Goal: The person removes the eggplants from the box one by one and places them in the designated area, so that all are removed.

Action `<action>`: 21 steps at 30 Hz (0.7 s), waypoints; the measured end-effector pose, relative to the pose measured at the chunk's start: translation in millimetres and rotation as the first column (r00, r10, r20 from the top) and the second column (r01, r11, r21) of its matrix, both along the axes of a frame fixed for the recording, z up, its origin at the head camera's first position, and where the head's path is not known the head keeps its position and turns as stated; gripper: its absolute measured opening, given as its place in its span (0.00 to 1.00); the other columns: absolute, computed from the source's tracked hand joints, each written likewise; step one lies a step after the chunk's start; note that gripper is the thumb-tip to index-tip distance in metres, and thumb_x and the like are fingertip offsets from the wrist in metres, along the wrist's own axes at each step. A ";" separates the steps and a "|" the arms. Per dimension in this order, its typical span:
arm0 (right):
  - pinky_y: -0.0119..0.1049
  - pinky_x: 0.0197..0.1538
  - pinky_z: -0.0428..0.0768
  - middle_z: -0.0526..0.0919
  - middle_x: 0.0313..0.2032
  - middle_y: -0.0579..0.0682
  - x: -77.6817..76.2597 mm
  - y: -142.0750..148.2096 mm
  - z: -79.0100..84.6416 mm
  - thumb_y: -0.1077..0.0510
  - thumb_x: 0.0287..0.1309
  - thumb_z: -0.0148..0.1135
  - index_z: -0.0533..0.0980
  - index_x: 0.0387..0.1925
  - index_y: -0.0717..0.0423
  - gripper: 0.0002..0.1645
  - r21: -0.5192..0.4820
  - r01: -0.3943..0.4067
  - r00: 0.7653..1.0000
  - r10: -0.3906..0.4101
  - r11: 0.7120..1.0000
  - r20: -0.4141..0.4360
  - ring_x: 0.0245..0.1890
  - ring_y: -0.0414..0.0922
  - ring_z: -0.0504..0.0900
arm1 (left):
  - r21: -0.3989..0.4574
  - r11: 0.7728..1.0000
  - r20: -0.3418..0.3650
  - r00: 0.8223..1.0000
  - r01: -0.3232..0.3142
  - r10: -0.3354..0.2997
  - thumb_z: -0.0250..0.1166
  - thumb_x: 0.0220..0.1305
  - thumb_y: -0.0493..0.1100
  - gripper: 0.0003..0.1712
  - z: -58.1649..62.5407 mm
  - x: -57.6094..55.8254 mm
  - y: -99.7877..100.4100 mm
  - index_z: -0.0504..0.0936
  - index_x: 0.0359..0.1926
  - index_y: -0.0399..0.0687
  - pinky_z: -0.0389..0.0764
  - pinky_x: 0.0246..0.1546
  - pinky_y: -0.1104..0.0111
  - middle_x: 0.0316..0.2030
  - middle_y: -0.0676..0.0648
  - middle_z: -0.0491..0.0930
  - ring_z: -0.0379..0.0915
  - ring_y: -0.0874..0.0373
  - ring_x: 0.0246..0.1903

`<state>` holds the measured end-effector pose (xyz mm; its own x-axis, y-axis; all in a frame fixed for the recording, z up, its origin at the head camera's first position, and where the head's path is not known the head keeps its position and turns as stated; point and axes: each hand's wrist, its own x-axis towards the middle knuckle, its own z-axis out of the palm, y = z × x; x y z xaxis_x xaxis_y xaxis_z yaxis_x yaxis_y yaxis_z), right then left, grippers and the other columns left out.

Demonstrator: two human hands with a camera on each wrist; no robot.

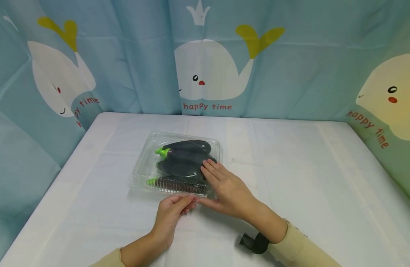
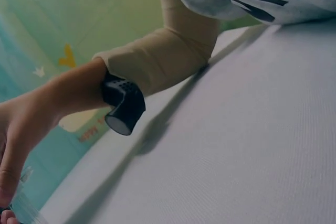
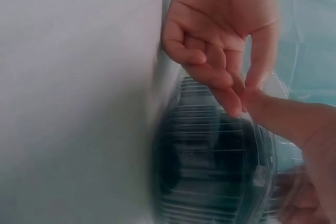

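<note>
A clear plastic clamshell container [image 1: 143, 163] lies on the table with its lid over several dark eggplants [image 1: 183, 167], two showing green stem ends. My left hand [image 1: 171, 211] pinches the container's front rim between thumb and curled fingers, right of the rim's middle. On the lid's right side rest the straight fingers of my right hand [image 1: 229, 191], its thumb stretched to the front rim beside my left fingertips. In the right wrist view, the left hand [image 3: 223, 30] meets the right thumb just above the container's ribbed side [image 3: 205, 166].
A white cloth covers the table [image 1: 308, 185]. Behind it hangs a blue curtain [image 1: 141, 55] printed with whales. A black wrist device [image 1: 255, 243] sits at the right wrist, below the sleeve cuff.
</note>
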<state>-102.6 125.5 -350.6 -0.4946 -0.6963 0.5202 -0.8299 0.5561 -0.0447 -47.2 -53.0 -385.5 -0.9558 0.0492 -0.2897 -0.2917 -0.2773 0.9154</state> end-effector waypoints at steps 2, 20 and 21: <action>0.46 0.60 0.64 0.72 0.54 0.66 -0.5 0.1 -0.4 0.43 0.41 0.71 0.70 0.53 0.73 0.46 0.001 -0.005 1.000 0.005 1.000 -0.011 0.58 0.57 0.67 | -0.020 1.000 -0.020 1.000 -0.008 0.008 0.62 0.59 0.39 0.11 -0.5 -0.2 0.3 0.80 0.37 0.32 0.72 0.35 0.73 0.29 0.49 0.82 0.76 0.60 0.32; 0.45 0.51 0.74 0.79 0.45 0.65 -12.0 4.5 9.4 0.39 0.42 0.69 0.76 0.44 0.71 0.40 0.162 -0.058 0.970 0.094 0.985 -0.225 0.49 0.56 0.77 | -0.061 0.989 -0.108 0.986 -0.138 0.131 0.64 0.54 0.35 0.06 -7.0 -3.1 11.1 0.81 0.28 0.32 0.72 0.34 0.71 0.24 0.48 0.81 0.73 0.59 0.30; 0.45 0.51 0.74 0.79 0.44 0.65 -12.0 4.2 9.5 0.39 0.42 0.69 0.76 0.44 0.71 0.40 0.174 -0.054 0.965 0.096 0.983 -0.243 0.48 0.56 0.77 | -0.062 0.988 -0.112 0.985 -0.140 0.132 0.64 0.55 0.34 0.07 -7.4 -2.9 11.3 0.81 0.29 0.31 0.72 0.34 0.72 0.24 0.48 0.81 0.73 0.59 0.30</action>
